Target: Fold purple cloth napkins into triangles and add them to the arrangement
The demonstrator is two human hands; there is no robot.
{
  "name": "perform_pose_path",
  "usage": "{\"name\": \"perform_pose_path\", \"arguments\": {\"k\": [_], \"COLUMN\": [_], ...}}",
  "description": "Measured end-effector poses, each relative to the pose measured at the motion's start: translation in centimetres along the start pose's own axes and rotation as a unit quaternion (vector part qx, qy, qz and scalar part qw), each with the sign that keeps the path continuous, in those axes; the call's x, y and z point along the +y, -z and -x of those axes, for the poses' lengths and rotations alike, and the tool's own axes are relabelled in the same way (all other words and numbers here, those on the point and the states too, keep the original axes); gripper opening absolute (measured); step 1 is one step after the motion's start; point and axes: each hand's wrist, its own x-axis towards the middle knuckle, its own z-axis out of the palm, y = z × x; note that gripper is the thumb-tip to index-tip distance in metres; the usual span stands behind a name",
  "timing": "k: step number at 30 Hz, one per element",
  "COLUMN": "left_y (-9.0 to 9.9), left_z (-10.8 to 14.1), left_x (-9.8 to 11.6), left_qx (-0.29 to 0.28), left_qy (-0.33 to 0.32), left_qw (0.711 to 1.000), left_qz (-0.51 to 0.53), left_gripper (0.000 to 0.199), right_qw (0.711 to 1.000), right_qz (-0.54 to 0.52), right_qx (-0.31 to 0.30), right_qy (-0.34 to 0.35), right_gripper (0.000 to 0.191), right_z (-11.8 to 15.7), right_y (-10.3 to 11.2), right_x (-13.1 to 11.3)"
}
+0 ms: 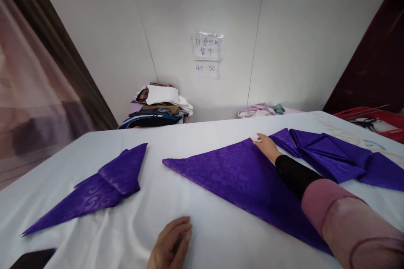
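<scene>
A purple patterned cloth napkin (243,176), folded into a large triangle, lies flat on the white-covered table. My right hand (267,147) is at its far corner. One fingertip touches the edge there, and another stands a little apart over the white cloth. The right forearm, in a black cuff and pink sleeve, hides part of the napkin's right side. Near the front edge of the view, my left hand (170,246) is loosely curled with fingers and thumb apart, holding nothing and away from the triangle.
To the left lies a folded purple napkin (110,180); more folded purple napkins (328,151) lie at the right. A clothes pile (158,107), pale cloths (259,110) and a red basket (362,113) are beyond the table. A dark object (33,259) sits front left.
</scene>
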Motion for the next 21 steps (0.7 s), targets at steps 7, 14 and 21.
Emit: {"name": "perform_pose_path", "arguments": {"k": [7,14,21], "left_y": [0.0,-0.1,0.1], "left_z": [-0.1,-0.2,-0.1], "left_x": [-0.2,-0.4,1.4], "left_qx": [0.001,-0.004,0.002], "left_qy": [-0.021,-0.041,-0.013], "left_qw": [0.999,0.999,1.000], "left_qz": [-0.027,-0.024,-0.002], "left_gripper": [0.019,0.017,0.015], "right_qw": [0.989,0.984,0.951], "right_qz": [0.031,0.070,0.001], "right_qx": [-0.047,-0.111,-0.147], "right_qy": [0.135,0.124,0.272], "right_gripper": [0.047,0.058,0.062], "right_z": [2.7,3.8,11.4], "right_y": [-0.8,-1.5,0.4], "right_x": [-1.4,-2.9,-7.6]}}
